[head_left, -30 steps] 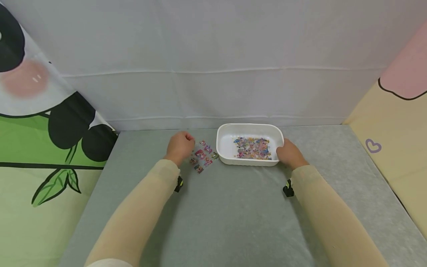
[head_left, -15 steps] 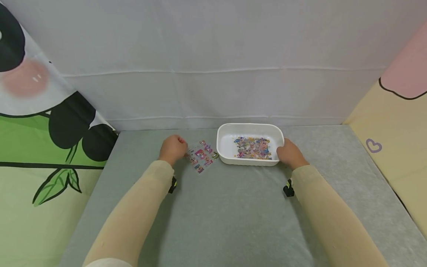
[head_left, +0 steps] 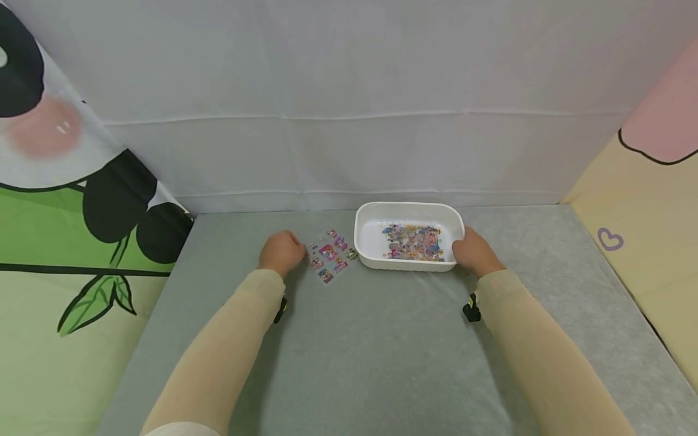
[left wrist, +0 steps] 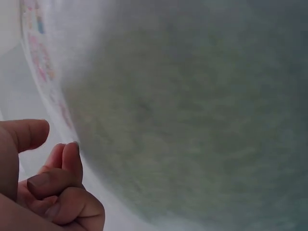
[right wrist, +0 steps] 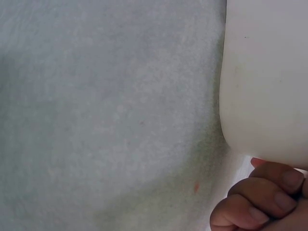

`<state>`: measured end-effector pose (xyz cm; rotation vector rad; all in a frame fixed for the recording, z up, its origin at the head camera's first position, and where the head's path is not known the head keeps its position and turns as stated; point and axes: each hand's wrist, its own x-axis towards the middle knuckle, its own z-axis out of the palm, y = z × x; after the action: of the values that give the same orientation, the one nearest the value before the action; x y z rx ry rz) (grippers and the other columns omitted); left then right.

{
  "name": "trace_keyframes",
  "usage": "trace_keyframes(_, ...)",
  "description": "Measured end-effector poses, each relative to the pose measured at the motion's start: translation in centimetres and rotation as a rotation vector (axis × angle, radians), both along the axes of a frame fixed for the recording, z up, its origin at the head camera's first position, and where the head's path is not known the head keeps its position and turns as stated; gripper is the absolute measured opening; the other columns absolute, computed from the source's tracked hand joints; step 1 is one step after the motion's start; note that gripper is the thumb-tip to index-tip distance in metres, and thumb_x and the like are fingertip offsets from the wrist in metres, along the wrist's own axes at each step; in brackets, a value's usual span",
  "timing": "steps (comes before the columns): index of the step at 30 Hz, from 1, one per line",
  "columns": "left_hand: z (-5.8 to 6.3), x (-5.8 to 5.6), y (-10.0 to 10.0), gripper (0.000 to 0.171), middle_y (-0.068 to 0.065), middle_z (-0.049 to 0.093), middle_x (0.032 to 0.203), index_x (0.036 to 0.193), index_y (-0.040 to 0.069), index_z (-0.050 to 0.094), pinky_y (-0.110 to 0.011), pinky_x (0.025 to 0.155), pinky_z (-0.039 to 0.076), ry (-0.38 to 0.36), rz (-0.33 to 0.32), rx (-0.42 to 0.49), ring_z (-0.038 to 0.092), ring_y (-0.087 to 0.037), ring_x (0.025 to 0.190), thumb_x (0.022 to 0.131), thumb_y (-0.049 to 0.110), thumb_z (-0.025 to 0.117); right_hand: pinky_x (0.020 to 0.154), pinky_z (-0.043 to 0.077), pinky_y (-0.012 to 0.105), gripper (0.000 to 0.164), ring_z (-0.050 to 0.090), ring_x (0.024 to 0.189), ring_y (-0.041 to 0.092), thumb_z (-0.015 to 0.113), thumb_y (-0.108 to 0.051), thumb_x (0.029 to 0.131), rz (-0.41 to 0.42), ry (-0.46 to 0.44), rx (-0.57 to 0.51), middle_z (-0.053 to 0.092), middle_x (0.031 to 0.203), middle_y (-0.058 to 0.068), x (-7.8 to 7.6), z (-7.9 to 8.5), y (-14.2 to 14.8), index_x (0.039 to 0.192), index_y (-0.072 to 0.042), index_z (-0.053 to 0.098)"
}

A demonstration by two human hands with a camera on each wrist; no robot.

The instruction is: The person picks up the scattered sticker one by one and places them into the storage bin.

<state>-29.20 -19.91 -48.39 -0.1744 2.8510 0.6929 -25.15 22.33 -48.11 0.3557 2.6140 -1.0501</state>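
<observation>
A clear sheet of colorful cartoon stickers (head_left: 329, 255) lies on the grey cloth, left of a white plastic tray (head_left: 366, 239). Just beyond the sheet's left edge is my left hand (head_left: 282, 252). In the left wrist view, a gap shows between its thumb and forefinger, the other fingers bend loosely, and the sheet's printed edge (left wrist: 41, 57) runs near the fingertips. My right hand (head_left: 475, 252) grips the tray's right end. Its curled fingers (right wrist: 264, 197) show below the tray wall (right wrist: 269, 96) in the right wrist view; the thumb is hidden there.
Several more colorful sticker pieces (head_left: 413, 242) lie inside the tray. A pale cloth wall (head_left: 349, 157) rises behind the table (head_left: 371, 351). Printed cloths stand on both sides, green with a cartoon figure (head_left: 43, 242) at left and yellow (head_left: 643, 272) at right.
My left hand has moved left off the sticker sheet's upper corner, then slightly down beside its left edge. The right hand and the tray stay in place.
</observation>
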Motion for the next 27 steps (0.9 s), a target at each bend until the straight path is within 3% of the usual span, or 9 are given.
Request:
trace_keyframes(7,-0.34,0.37,0.21,0.040,-0.013,0.068,0.099,0.100,0.002,0.064,-0.044,0.075,0.050,-0.032,-0.015,0.014,0.060,-0.029,0.086,0.089,0.038,0.079,0.099,0.043,0.056,0.062,0.049,0.116,0.042,0.032,-0.015,0.101,-0.008,-0.002,0.002,0.046,0.142,0.031,-0.04,-0.08,-0.06,0.157,0.010,0.022)
trace_keyframes(11,-0.24,0.55,0.50,0.047,-0.013,0.069,0.099,0.102,0.001,0.064,-0.044,0.075,0.051,-0.033,-0.053,-0.028,0.061,-0.028,0.086,0.084,0.040,0.084,0.098,0.043,0.055,0.062,0.050,0.115,0.041,0.033,-0.015,0.102,-0.001,-0.003,0.011,0.046,0.141,0.032,-0.13,-0.14,-0.01,0.156,0.011,0.022)
trace_keyframes(15,-0.23,0.55,0.56,0.049,-0.014,0.069,0.101,0.106,0.000,0.064,-0.046,0.078,0.052,-0.027,-0.069,-0.054,0.063,-0.029,0.089,0.085,0.039,0.084,0.096,0.044,0.054,0.061,0.050,0.113,0.041,0.033,-0.015,0.102,0.006,0.004,0.007,0.047,0.141,0.031,-0.12,-0.29,0.00,0.156,0.010,0.023)
trace_keyframes(20,-0.40,0.38,0.32,0.050,-0.014,0.068,0.102,0.110,-0.001,0.064,-0.046,0.080,0.052,-0.050,-0.054,-0.008,0.062,-0.030,0.091,0.084,0.036,0.085,0.097,0.044,0.054,0.061,0.049,0.114,0.041,0.032,-0.015,0.102,0.006,-0.002,0.004,0.047,0.141,0.031,-0.06,-0.18,0.00,0.157,0.010,0.022)
trace_keyframes(27,-0.77,0.18,-0.03,0.043,-0.012,0.064,0.092,0.096,0.003,0.060,-0.042,0.072,0.048,-0.063,-0.053,0.016,0.057,-0.028,0.083,0.084,0.034,0.086,0.101,0.042,0.055,0.062,0.049,0.117,0.041,0.032,-0.015,0.101,-0.001,-0.003,-0.004,0.046,0.142,0.030,-0.03,0.12,-0.05,0.157,0.010,0.023)
